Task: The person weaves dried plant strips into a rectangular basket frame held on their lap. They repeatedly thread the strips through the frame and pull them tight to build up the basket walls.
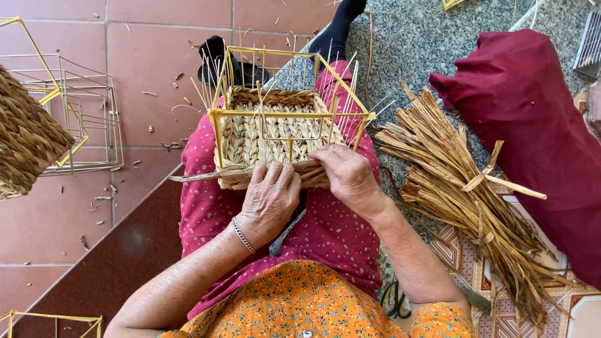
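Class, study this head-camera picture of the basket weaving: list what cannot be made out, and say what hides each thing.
- Near wall of the half-woven basket: covered by the left hand and right hand.
- Fingertips of both hands: curled out of sight against the weave.
- Finished basket: cut off by the left edge.
- Bundle of dried straw: its far end runs past the bottom edge.

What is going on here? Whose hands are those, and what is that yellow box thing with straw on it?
The camera sits on a person's head and looks down at their lap. The left hand and right hand both press on a half-woven basket: braided straw wrapped on a yellow wire frame, resting on the knees. At the right lies a bundle of dried straw strips beside a dark red cloth. At the left stand empty wire frames and a finished woven basket on the red tile floor.
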